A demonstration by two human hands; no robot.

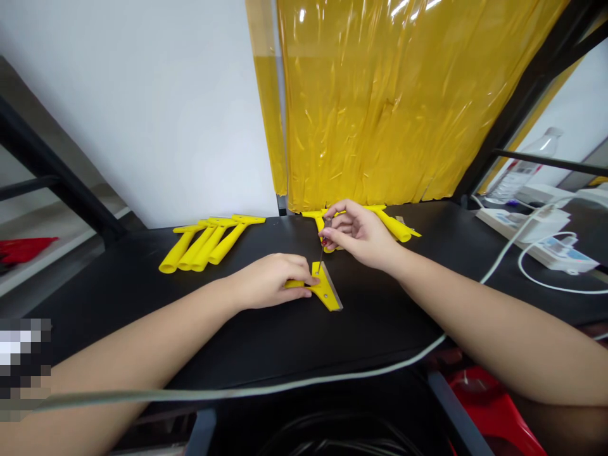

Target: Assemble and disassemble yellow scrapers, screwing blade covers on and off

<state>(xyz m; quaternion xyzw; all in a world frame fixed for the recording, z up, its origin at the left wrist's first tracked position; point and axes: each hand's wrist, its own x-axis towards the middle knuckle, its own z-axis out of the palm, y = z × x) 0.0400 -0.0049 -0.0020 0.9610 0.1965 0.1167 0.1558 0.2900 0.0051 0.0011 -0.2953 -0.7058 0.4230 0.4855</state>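
Observation:
My left hand (280, 280) is closed around the handle of a yellow scraper (329, 296), which lies on the black tabletop with its metal blade edge facing right. Two screws show on the scraper's head. Above it, my right hand (358, 233) pinches a small screwdriver (323, 244) upright, its thin shaft reaching down to the upper screw. Whether the tip sits in the screw slot is too small to tell. Behind my right hand lie more yellow scrapers (396, 227), partly hidden by it. Several yellow scrapers (209, 244) rest side by side at the left.
White power strips (541, 237) with cables lie at the right, near a clear plastic bottle (527, 164). A pale cable (285, 384) crosses in front of the table (266, 345). Yellow plastic sheeting (380, 107) and a white panel (190, 107) stand behind. Black posts flank both sides.

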